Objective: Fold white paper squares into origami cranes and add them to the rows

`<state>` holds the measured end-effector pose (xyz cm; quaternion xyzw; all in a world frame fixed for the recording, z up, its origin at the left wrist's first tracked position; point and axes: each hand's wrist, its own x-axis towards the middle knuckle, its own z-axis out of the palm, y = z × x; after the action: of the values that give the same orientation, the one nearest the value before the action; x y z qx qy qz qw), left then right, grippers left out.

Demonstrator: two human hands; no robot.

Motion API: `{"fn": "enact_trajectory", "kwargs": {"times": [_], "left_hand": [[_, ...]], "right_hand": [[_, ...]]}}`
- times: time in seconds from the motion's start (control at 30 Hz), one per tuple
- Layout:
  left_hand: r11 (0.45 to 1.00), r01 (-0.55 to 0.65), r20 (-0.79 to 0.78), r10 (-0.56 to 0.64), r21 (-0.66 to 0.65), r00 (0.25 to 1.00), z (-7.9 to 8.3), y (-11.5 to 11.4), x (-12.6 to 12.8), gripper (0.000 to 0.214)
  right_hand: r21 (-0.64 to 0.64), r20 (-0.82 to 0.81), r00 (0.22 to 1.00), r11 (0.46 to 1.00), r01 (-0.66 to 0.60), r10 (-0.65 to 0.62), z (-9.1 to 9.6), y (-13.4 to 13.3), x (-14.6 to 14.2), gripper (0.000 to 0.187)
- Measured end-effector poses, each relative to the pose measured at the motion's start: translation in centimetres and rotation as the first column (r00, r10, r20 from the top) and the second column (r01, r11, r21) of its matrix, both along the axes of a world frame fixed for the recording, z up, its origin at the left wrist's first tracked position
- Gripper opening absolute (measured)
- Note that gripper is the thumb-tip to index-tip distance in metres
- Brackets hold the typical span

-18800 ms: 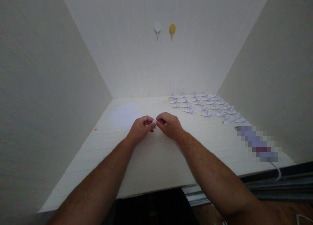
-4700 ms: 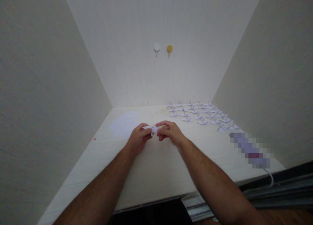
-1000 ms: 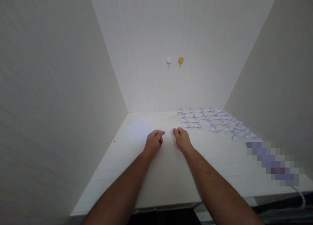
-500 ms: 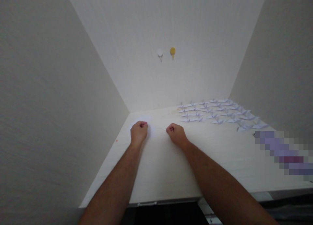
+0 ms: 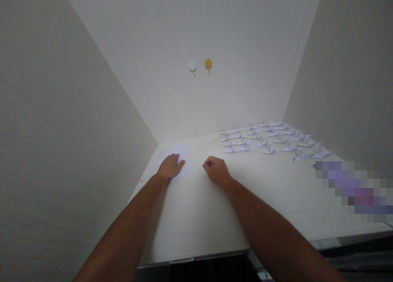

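My left hand (image 5: 170,166) lies flat on a pile of small pale paper sheets (image 5: 183,162) near the back left of the white desk (image 5: 215,208), fingers stretched out. My right hand (image 5: 216,170) rests on the desk a little to the right, curled into a loose fist with nothing visible in it. Several rows of small folded white paper cranes (image 5: 270,141) stand at the back right of the desk, well apart from both hands.
White walls close the desk in on the left, back and right. Two round hooks, one white (image 5: 192,66) and one yellow (image 5: 208,64), hang on the back wall. A blurred-out object (image 5: 353,188) with a white cable lies at the right edge. A tiny red speck (image 5: 141,181) marks the desk's left side.
The folded paper held between both hands earlier is gone from them. My left hand moved left onto the paper pile and flattened from a fist; my right hand stayed curled.
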<state>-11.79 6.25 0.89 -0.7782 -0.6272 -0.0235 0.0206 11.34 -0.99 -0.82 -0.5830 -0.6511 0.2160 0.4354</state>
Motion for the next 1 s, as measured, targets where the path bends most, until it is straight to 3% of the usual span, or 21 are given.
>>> {"fn": "enact_trajectory", "kwargs": {"times": [0.3,0.5,0.6,0.67,0.77,0.87,0.93,1.0], "left_hand": [[1.0,0.029,0.096,-0.028,-0.005,0.995,-0.1,0.5,-1.2,0.063],[0.969,-0.111,0.167,0.074,0.222,0.983,1.8,-0.1,0.8,0.038],[0.994,-0.062,0.279,0.035,0.09,0.96,2.5,-0.8,1.4,0.025],[0.996,-0.02,0.304,-0.009,0.091,0.953,2.5,-1.4,1.0,0.024],[0.991,0.018,0.271,-0.054,0.133,0.961,1.6,-2.4,-0.4,0.031],[0.994,0.082,0.166,-0.093,0.075,0.982,0.2,-3.2,-2.0,0.047],[0.996,0.088,0.119,-0.087,-0.005,0.989,-0.5,-3.5,-2.6,0.053],[0.997,0.068,0.106,-0.063,-0.046,0.992,-1.0,-3.6,-2.8,0.056]], "right_hand": [[-0.017,-0.007,1.0,1.0,-0.003,0.003,-0.1,-0.2,0.0,0.014],[-0.017,-0.004,1.0,1.0,-0.008,0.008,0.0,0.0,0.1,0.013],[-0.025,0.021,1.0,0.999,-0.02,0.021,0.3,-0.2,0.2,0.014],[0.009,0.072,0.99,0.993,-0.122,0.121,0.6,-0.6,0.0,0.015],[0.077,0.252,0.903,0.924,-0.376,0.346,1.1,-1.8,-1.0,0.025],[0.054,0.464,0.791,0.879,-0.475,0.399,1.3,-2.8,-2.1,0.056],[0.02,0.54,0.743,0.877,-0.481,0.395,1.5,-3.1,-2.6,0.055],[-0.001,0.576,0.715,0.874,-0.485,0.397,1.7,-3.1,-2.7,0.041]]}}
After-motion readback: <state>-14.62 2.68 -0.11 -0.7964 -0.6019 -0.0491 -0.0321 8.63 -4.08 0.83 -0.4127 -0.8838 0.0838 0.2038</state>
